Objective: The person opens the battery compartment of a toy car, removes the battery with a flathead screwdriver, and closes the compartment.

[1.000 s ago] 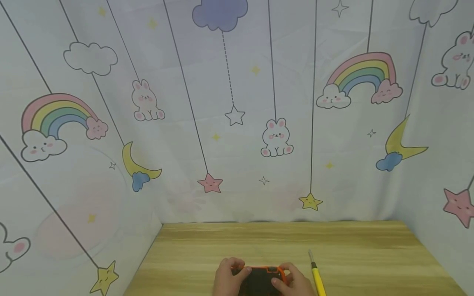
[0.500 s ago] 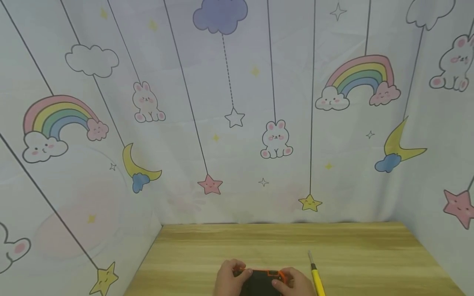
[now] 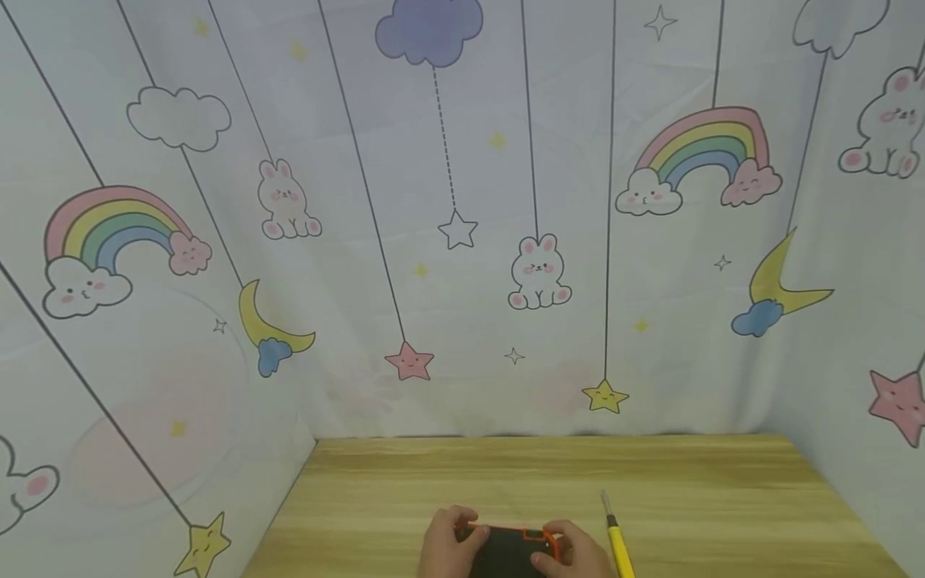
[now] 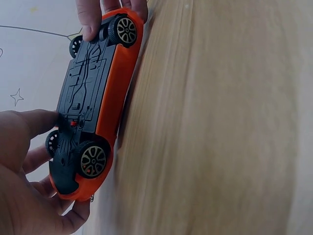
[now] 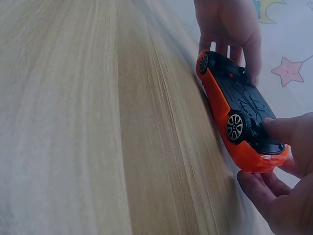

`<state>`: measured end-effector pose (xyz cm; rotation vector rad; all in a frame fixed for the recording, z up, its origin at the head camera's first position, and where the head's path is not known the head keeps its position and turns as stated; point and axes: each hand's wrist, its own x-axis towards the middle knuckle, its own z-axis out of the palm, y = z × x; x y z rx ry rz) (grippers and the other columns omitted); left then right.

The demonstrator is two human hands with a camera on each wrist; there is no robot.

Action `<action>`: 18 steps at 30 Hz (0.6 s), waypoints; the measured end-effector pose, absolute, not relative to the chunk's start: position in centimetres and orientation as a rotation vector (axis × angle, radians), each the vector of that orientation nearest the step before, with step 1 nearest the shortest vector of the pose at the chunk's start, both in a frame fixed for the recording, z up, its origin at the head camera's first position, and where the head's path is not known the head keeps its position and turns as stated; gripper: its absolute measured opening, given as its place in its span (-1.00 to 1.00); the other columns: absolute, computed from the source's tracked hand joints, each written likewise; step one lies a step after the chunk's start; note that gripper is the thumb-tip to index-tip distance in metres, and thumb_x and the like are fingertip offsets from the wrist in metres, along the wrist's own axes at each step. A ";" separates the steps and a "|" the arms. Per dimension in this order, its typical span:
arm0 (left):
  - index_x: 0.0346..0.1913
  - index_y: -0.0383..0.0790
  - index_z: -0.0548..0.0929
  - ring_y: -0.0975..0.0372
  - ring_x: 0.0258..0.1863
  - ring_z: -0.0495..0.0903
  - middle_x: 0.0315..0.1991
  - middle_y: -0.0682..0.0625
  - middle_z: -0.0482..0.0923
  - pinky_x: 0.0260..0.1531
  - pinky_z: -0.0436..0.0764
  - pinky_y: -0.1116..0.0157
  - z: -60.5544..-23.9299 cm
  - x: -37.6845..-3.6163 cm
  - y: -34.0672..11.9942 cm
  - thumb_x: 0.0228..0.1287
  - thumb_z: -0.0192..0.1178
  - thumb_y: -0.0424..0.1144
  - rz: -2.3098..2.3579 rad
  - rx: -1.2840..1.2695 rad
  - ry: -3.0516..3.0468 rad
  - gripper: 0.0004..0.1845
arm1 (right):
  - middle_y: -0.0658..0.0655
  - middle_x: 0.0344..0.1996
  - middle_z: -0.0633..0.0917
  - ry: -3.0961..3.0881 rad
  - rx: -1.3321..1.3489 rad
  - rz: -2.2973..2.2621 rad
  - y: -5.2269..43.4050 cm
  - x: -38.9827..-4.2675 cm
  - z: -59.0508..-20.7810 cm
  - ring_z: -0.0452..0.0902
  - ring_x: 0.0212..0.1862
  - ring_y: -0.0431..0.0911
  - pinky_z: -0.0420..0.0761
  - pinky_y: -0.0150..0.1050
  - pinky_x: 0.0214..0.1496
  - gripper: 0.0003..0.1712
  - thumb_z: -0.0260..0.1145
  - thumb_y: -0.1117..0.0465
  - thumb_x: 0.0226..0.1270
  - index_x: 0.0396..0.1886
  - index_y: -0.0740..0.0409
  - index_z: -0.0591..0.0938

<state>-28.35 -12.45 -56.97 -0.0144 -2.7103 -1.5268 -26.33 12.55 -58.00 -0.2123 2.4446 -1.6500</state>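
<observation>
An orange toy car (image 3: 509, 538) with a black underside is held belly-up just over the wooden table (image 3: 506, 474), at the near edge of the head view. My left hand (image 3: 442, 542) grips one end of it, thumb on the black chassis (image 4: 85, 93) and fingers (image 4: 73, 215) curled under the orange body. My right hand (image 3: 576, 550) grips the other end the same way, its thumb (image 5: 281, 128) beside a wheel (image 5: 234, 127). In the right wrist view the car (image 5: 239, 115) lies between both hands. The lower parts of the hands are cut off by the frame.
A yellow-handled screwdriver (image 3: 618, 539) lies on the table just right of my right hand, tip pointing away. A printed cloth backdrop (image 3: 462, 241) with rainbows, stars and rabbits closes off the back and both sides of the table.
The hands and the car sit slightly lower in the view than a second ago. The grip on the car is the same, and the screwdriver has not moved.
</observation>
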 end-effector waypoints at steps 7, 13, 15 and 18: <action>0.15 -0.25 0.61 -0.02 0.01 0.57 -0.02 -0.15 0.50 -0.07 0.64 -0.12 -57.1 -28.0 -12.7 0.27 0.42 -0.01 -1.497 -0.004 -2.694 -0.48 | 0.07 -0.29 0.72 2.434 -0.205 -1.641 12.6 -26.4 -58.3 0.69 -0.27 -0.04 0.71 -0.03 -0.25 -0.30 0.46 -0.06 0.31 0.20 0.39 0.54; 0.21 -0.28 0.56 -0.03 -0.02 0.56 0.02 -0.19 0.51 -0.13 0.64 -0.09 -57.0 -27.6 -12.7 0.24 0.43 0.04 -1.473 0.063 -2.682 -0.38 | 0.05 -0.32 0.73 2.469 -0.176 -1.630 12.4 -26.4 -58.5 0.68 -0.30 -0.06 0.70 -0.06 -0.27 -0.31 0.48 -0.08 0.28 0.14 0.39 0.56; 0.26 -0.28 0.53 -0.05 0.00 0.56 0.06 -0.21 0.49 -0.14 0.65 -0.09 -56.9 -27.5 -12.6 0.22 0.43 0.09 -1.479 0.108 -2.682 -0.31 | 0.06 -0.31 0.73 2.478 -0.166 -1.633 12.3 -26.3 -58.6 0.69 -0.30 -0.05 0.70 -0.06 -0.28 -0.31 0.49 -0.08 0.28 0.12 0.40 0.56; 0.31 -0.30 0.46 -0.10 0.02 0.57 0.10 -0.26 0.45 -0.15 0.65 -0.12 -56.8 -27.3 -12.4 0.20 0.43 0.15 -1.474 0.161 -2.683 -0.21 | 0.10 -0.28 0.75 2.488 -0.154 -1.640 12.2 -26.3 -58.6 0.70 -0.28 -0.02 0.70 -0.04 -0.27 -0.30 0.49 -0.11 0.27 0.08 0.41 0.57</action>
